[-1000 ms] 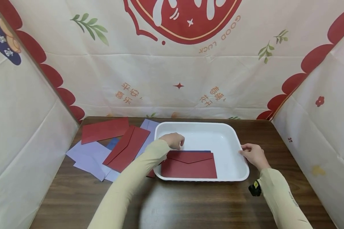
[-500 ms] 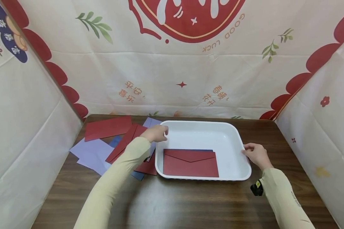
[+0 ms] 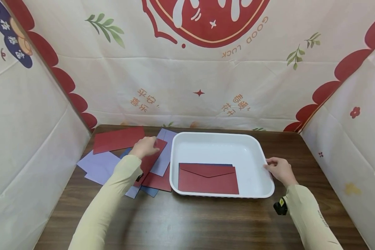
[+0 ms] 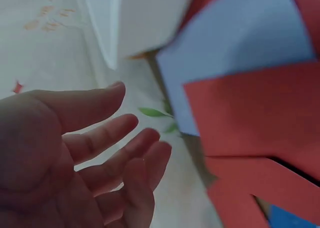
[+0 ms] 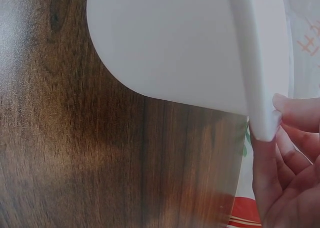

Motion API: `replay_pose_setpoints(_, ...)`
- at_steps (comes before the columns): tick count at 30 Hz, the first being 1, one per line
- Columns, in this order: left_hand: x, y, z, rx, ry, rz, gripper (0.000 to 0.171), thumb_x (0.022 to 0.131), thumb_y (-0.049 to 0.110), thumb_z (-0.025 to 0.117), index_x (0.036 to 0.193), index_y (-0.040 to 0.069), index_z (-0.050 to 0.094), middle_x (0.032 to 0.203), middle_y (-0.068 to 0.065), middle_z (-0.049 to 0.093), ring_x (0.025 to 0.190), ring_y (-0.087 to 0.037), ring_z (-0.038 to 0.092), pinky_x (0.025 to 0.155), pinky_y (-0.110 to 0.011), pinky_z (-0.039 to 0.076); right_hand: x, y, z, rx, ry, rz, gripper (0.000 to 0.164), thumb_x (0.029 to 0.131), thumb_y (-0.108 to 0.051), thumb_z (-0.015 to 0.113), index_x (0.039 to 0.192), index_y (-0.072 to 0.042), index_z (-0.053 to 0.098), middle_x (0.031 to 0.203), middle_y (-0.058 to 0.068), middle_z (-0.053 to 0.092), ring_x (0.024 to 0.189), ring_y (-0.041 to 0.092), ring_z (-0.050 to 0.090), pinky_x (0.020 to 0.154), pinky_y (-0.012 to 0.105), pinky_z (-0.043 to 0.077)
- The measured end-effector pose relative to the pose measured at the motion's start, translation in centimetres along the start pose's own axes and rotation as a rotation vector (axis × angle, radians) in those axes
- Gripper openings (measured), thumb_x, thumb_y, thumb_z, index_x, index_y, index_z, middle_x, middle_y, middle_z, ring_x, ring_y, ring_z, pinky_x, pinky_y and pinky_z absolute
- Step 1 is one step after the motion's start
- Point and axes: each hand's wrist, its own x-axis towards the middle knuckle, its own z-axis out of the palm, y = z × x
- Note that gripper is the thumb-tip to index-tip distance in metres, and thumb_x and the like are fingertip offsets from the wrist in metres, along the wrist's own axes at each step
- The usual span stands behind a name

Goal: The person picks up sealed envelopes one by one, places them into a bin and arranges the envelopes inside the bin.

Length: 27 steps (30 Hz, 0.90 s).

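My left hand (image 3: pixel 144 147) hovers over the loose envelopes left of the tray, and the left wrist view shows its fingers (image 4: pixel 145 143) relaxed and holding nothing. Beneath it lies a red envelope (image 3: pixel 150 159), with a lilac envelope (image 3: pixel 163 156) beside it. My right hand (image 3: pixel 280 170) pinches the right rim of a white tray (image 3: pixel 265 187); in the right wrist view the thumb is on one side of the rim (image 5: pixel 260 88) and fingers on the other. Inside the tray, at its front left, a red envelope (image 3: pixel 207 182) lies over a blue one (image 3: pixel 218 164), mostly hidden.
Another red envelope (image 3: pixel 118 139) lies at the back left of the wooden table (image 3: pixel 187 222). Lilac envelopes (image 3: pixel 98 165) spread at the left, and a blue corner (image 3: pixel 150 191) shows near the front. A printed cloth (image 3: pixel 175 76) stands behind the table.
My left hand has moved left, out of the tray, across its left rim and over the envelope pile. My right hand has stayed on the tray's rim.
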Motion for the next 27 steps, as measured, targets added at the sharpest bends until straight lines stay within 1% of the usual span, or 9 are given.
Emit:
replay_pose_setpoints(3, -0.5, -1.4, 0.4, -0.019, 0.009, -0.036, 0.04, 0.085, 0.024, 0.061, 0.116, -0.001, 0.052, 0.11, -0.018, 0.057, 0.097, -0.032, 0.055, 0.078, -0.047, 0.046, 0.0, -0.1, 0.0, 0.001, 0.0, 0.0, 0.038, 0.087, -0.017, 0.06, 0.115, 0.008, 0.053, 0.089, 0.018, 0.06, 0.07, 0.021, 0.055, 0.066, 0.037, 0.052)
replay_pose_setpoints(7, -0.9, -2.7, 1.2, -0.059, 0.025, -0.092, 0.054, 0.084, 0.026, 0.063, 0.124, -0.004, 0.045, 0.119, -0.025, 0.045, 0.102, -0.038, 0.049, 0.082, -0.052, 0.043, -0.1, -0.2, 0.0, 0.002, 0.002, 0.0, 0.037, 0.087, -0.016, 0.059, 0.115, 0.008, 0.053, 0.089, 0.018, 0.06, 0.07, 0.022, 0.055, 0.066, 0.037, 0.052)
replay_pose_setpoints(11, -0.9, -3.6, 2.4, -0.076, 0.037, -0.176, 0.064, 0.083, 0.032, 0.064, 0.126, -0.007, 0.038, 0.123, -0.029, 0.036, 0.103, -0.042, 0.043, 0.08, -0.054, 0.042, -0.3, -0.3, 0.0, 0.007, 0.005, 0.0, 0.037, 0.087, -0.015, 0.059, 0.115, 0.008, 0.053, 0.089, 0.018, 0.06, 0.07, 0.021, 0.055, 0.066, 0.037, 0.052)
replay_pose_setpoints(14, -0.9, -3.9, 3.4, -0.077, 0.034, -0.231, 0.067, 0.083, 0.037, 0.063, 0.126, -0.008, 0.036, 0.125, -0.03, 0.032, 0.104, -0.044, 0.04, 0.078, -0.053, 0.042, -0.3, -0.4, 0.0, 0.005, 0.007, 0.0, 0.037, 0.087, -0.015, 0.059, 0.115, 0.009, 0.053, 0.088, 0.018, 0.06, 0.069, 0.021, 0.055, 0.065, 0.036, 0.052)
replay_pose_setpoints(16, -0.8, -4.0, 4.0, -0.08, 0.03, -0.253, 0.07, 0.082, 0.038, 0.063, 0.127, -0.008, 0.035, 0.126, -0.031, 0.029, 0.104, -0.046, 0.039, 0.077, -0.053, 0.042, -0.3, -0.3, 0.0, 0.002, 0.008, 0.001, 0.037, 0.087, -0.015, 0.059, 0.115, 0.009, 0.053, 0.089, 0.018, 0.06, 0.069, 0.021, 0.055, 0.065, 0.036, 0.052)
replay_pose_setpoints(19, -0.8, -4.1, 4.7, -0.082, 0.026, -0.276, 0.073, 0.081, 0.04, 0.064, 0.128, -0.008, 0.035, 0.126, -0.031, 0.029, 0.105, -0.046, 0.038, 0.078, -0.055, 0.042, -0.3, -0.3, 0.0, -0.002, 0.011, 0.001, 0.037, 0.087, -0.015, 0.059, 0.115, 0.009, 0.053, 0.089, 0.019, 0.06, 0.069, 0.021, 0.055, 0.064, 0.035, 0.052)
replay_pose_setpoints(22, -0.7, -4.1, 5.3, -0.069, 0.02, -0.293, 0.074, 0.08, 0.042, 0.063, 0.127, -0.008, 0.035, 0.124, -0.031, 0.032, 0.107, -0.046, 0.037, 0.079, -0.057, 0.042, -0.3, -0.3, 0.0, -0.003, 0.01, -0.002, 0.037, 0.087, -0.015, 0.059, 0.115, 0.009, 0.053, 0.089, 0.019, 0.06, 0.069, 0.02, 0.055, 0.065, 0.036, 0.052)
replay_pose_setpoints(25, -0.7, -4.1, 5.6, -0.05, 0.007, -0.304, 0.077, 0.081, 0.043, 0.063, 0.13, -0.008, 0.033, 0.127, -0.031, 0.032, 0.11, -0.047, 0.034, 0.081, -0.059, 0.04, -0.2, -0.3, 0.0, -0.004, 0.011, -0.007, 0.036, 0.087, -0.014, 0.059, 0.115, 0.009, 0.053, 0.088, 0.018, 0.06, 0.068, 0.02, 0.055, 0.064, 0.036, 0.052)
replay_pose_setpoints(27, -0.7, -4.0, 5.8, -0.045, -0.001, -0.304, 0.078, 0.081, 0.043, 0.062, 0.133, -0.007, 0.031, 0.131, -0.031, 0.03, 0.113, -0.048, 0.032, 0.082, -0.06, 0.04, -0.2, -0.2, -0.1, -0.005, 0.009, -0.012, 0.037, 0.087, -0.014, 0.059, 0.114, 0.01, 0.053, 0.086, 0.018, 0.06, 0.068, 0.02, 0.055, 0.063, 0.036, 0.051)
